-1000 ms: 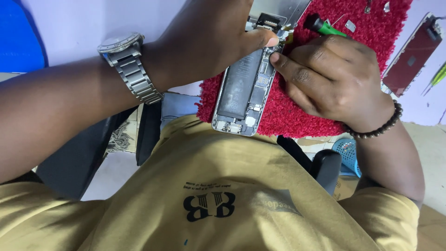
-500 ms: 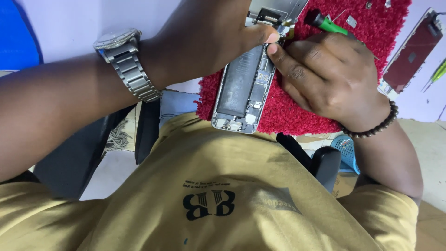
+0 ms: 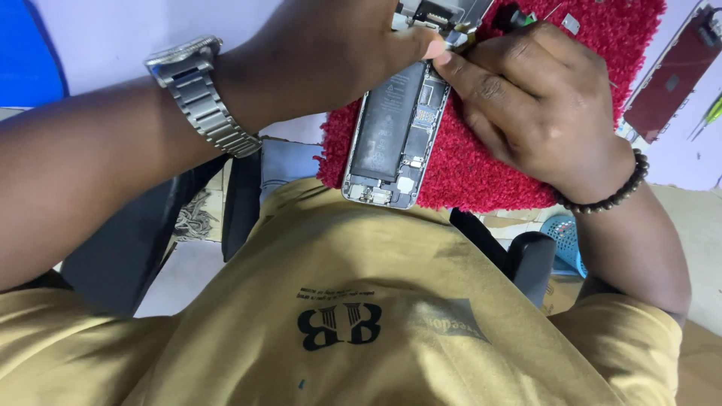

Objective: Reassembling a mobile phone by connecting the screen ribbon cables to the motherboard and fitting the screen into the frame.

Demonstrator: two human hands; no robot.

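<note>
An opened phone [image 3: 395, 135] lies on a red fluffy mat [image 3: 489, 169], with its battery and circuit board exposed. My left hand [image 3: 331, 53], with a metal watch on the wrist, grips the phone's top end, where the lifted display panel [image 3: 436, 10] stands. My right hand [image 3: 534, 105], with a bead bracelet, pinches a thin screwdriver with a green and black handle [image 3: 519, 16]. Its tip sits at the phone's upper right corner, right against my left fingertip. The tip itself is hidden by fingers.
A spare phone screen [image 3: 673, 75] lies on the pale table at the right, beyond the mat. A small metal part [image 3: 570, 24] rests on the mat's far side. Below the table edge are a black chair armrest [image 3: 530, 259] and a blue basket [image 3: 565, 233].
My right hand has closed in toward the phone's top corner and now covers most of the green handle. My left hand keeps its hold.
</note>
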